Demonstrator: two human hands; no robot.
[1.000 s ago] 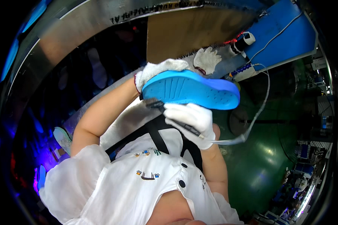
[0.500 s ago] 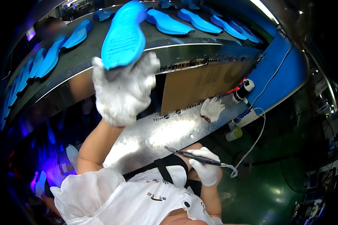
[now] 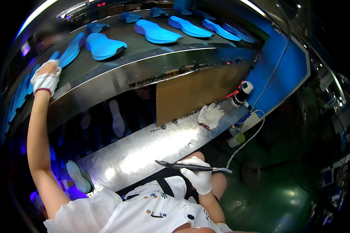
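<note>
by the lap, the white-gloved right hand [image 3: 200,178] has its fingers closed round a slim black tool [image 3: 174,166], from whose end a pale hose [image 3: 223,169] runs. beyond, a loose glove [image 3: 210,116] lies on the metal bench [image 3: 144,155]. farther off, the left hand [image 3: 46,79] reaches the blue soles [image 3: 70,51] lying on the dark belt [image 3: 77,70]; whether its fingers grip one, i cannot tell.

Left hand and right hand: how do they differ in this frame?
The left hand is stretched out beside the blue soles; the right hand is low, close in. The right hand grips a black pen-like tool; whether the left hand holds anything is unclear. The left glove is edged dark red; the right glove shows no such edge. Both gloves look whitish.
</note>
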